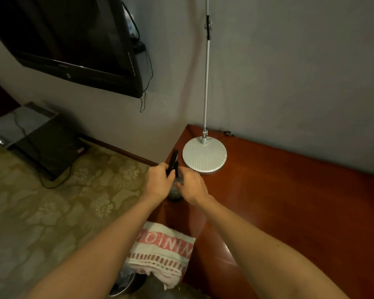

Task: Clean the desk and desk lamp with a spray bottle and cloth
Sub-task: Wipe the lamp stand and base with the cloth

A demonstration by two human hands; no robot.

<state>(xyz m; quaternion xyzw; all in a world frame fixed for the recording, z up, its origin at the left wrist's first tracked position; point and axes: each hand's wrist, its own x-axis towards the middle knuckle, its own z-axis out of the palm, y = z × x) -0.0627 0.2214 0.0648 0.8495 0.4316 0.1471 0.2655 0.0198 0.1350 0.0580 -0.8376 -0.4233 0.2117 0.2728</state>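
Here, the bottle (175, 192) sits just in front of the lamp (204, 157) and a little to its left, at the left edge of the desk (279, 201), held by both hands. It is clear and greyish with a black spray head. The head points up toward the lamp's round white base without touching it. The left hand (158, 183) is curled round the black head, fingers wrapped over it. The right hand (192, 187) grips the clear body from the other side, fingers bent round it. The two hands nearly meet, so only a strip of the body and its rounded bottom show between them. I cannot tell whether the bottom rests on the desk or hangs just above it.

The lamp stands at the desk's back left corner, close to the wall (289, 83). Its thin silver stem rises from the rear of the base and out of the top of the view. The glossy reddish-brown desk spreads away to the lamp's right. Well in front of the lamp, nearer the person, the cloth (162, 247) hangs over the desk's left edge; it is white with red bands and red letters. Under the cloth, a shiny bin (125, 283) shows in part. Left of the lamp and higher, a dark TV (73, 39) hangs on the wall. Below it, a black box (48, 143) stands on the patterned carpet (41, 212).
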